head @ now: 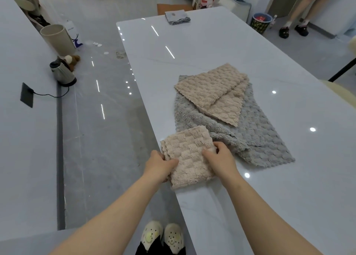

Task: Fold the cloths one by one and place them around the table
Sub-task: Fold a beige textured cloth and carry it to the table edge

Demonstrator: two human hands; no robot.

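Now the folded beige cloth (187,154) lies at the worktop (212,43) edge, just left of the spread grey cloth (256,139), long axis toward the person, left hand (160,167) and right hand (221,158) equally near, their fingers gripping its opposite sides.

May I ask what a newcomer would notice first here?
The left hand and right hand grip a folded beige fluffy cloth at the white table's near edge. Behind, a second beige cloth lies on a spread grey fluffy cloth; a folded grey cloth sits at the far end.
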